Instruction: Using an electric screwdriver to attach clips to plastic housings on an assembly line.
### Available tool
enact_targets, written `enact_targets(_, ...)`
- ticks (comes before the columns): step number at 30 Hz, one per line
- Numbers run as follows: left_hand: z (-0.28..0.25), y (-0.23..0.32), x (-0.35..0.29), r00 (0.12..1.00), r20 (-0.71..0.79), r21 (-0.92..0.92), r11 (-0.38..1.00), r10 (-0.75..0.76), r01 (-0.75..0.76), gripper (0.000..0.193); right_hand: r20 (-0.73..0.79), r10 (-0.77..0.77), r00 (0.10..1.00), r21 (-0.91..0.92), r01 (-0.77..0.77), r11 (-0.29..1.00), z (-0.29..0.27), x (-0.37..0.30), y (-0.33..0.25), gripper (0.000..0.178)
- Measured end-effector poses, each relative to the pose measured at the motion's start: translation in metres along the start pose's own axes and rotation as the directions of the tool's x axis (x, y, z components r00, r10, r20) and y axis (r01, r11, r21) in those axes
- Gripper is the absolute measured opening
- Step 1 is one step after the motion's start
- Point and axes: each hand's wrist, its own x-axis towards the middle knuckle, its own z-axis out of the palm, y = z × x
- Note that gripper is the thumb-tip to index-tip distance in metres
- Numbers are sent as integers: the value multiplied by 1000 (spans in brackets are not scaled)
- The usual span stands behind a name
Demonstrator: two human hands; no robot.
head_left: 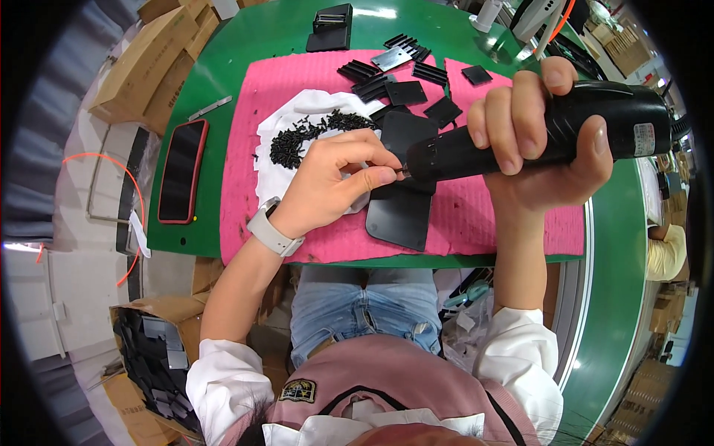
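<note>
My right hand (535, 141) is wrapped round a black electric screwdriver (465, 152), held level above the mat with its bit pointing left. At the bit's tip, my left hand (335, 175) pinches a small black screw (399, 172) between thumb and forefinger; the fingertips partly hide it. Under the screwdriver lie black flat plates (399, 215), one nearer me and one farther off. Just beyond my left hand, a heap of small black screws (290, 145) is spread on a white cloth (269, 182).
Several black ribbed and flat pieces (405, 93) lie at the back of the pink mat (468, 230). A phone (182, 171) and a small metal tool (210, 108) are on the green table (245, 41), left. A carton of dark parts (152, 357) stands below left.
</note>
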Motion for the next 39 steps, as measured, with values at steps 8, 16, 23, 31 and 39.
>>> enact_targets(8,1,-6,1,982,-186,132,990,-24,49,24,-118,52,992,-92,-64,994,-1,4,-2,34)
enact_targets(16,9,1,1,924,-22,19,923,-383,383,42,-181,95,979,-285,-144,948,3,3,11,33)
enact_targets(23,9,-5,3,862,127,-198,839,-491,507,39,-194,212,958,-442,-278,853,26,23,22,20)
enact_targets(31,9,-7,2,879,88,-199,857,-468,476,31,-130,252,959,-398,-283,872,24,25,29,21)
enact_targets(39,13,-9,2,890,39,-187,871,-455,454,28,-123,240,963,-463,-270,844,26,24,29,23)
